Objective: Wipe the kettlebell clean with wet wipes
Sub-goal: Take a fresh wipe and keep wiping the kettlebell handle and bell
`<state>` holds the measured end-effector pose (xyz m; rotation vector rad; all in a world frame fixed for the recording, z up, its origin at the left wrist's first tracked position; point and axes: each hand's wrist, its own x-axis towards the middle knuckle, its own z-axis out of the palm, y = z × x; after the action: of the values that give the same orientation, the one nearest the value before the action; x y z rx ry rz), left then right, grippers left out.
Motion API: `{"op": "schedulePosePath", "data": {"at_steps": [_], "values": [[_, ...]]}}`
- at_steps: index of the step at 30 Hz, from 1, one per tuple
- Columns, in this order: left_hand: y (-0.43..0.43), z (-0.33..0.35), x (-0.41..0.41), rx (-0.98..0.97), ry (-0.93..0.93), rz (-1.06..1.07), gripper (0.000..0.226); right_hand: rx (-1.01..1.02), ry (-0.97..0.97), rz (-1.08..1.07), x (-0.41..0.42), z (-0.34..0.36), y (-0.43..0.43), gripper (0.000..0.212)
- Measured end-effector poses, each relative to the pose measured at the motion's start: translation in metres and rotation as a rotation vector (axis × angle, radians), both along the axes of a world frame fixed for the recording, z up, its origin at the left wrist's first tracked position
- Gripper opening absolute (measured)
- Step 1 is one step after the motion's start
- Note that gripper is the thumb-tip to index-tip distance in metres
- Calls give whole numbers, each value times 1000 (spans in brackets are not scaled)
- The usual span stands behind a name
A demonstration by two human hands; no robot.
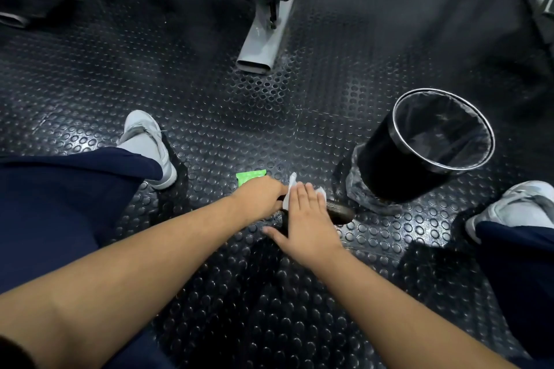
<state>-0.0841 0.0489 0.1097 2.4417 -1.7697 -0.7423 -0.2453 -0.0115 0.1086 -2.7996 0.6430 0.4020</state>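
Observation:
A dark kettlebell [341, 212] lies on the studded rubber floor, mostly hidden under my hands. My right hand [305, 219] lies flat on it with straight fingers, pressing a white wet wipe [290, 189] against the metal. My left hand [263, 195] reaches in from the left and curls round the kettlebell's far side, its fingers hidden by my right hand. A green wipe packet [250, 177] lies on the floor just behind my left hand.
A black bin [398, 159] with a clear liner stands right of the kettlebell. My white shoes [150, 144] [515, 207] flank the spot. A grey machine foot [260, 51] stands ahead on the floor.

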Motion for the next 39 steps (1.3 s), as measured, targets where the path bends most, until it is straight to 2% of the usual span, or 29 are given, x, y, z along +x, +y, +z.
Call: {"op": "schedulePosePath", "data": {"at_steps": [5,8,12,14,15,17,20,22,24,27,32,36,39], "values": [[1,0,-2,-10,33,9,22,-82,-32,72,-36,-16,1,104],[-1,-3,-2,6,9,-3,33,-64,-22,53,-64,-21,-15,101],[-1,-3,-1,25,44,13,38,96,-42,-93,-55,-6,-36,98],[-1,-4,-1,44,57,20,34,207,-49,-267,-34,11,-48,80],[-2,-4,-1,36,48,17,34,279,-21,-365,-21,19,-54,73],[-3,0,-2,46,24,21,35,407,73,-445,8,35,-61,72],[-3,1,-2,100,78,84,29,515,142,-393,46,58,-54,80],[-2,-6,1,77,124,114,41,563,157,-403,61,67,-47,87],[-1,-5,2,67,131,128,38,578,186,-406,67,69,-49,90],[-2,-1,1,62,103,89,25,531,275,-380,60,60,-65,93],[-3,-5,0,36,81,51,39,427,440,-365,34,52,-94,99],[-2,-9,3,43,87,75,32,432,425,-327,48,58,-83,102],[-2,-10,2,31,145,115,31,477,347,-249,66,64,-55,93]]}}
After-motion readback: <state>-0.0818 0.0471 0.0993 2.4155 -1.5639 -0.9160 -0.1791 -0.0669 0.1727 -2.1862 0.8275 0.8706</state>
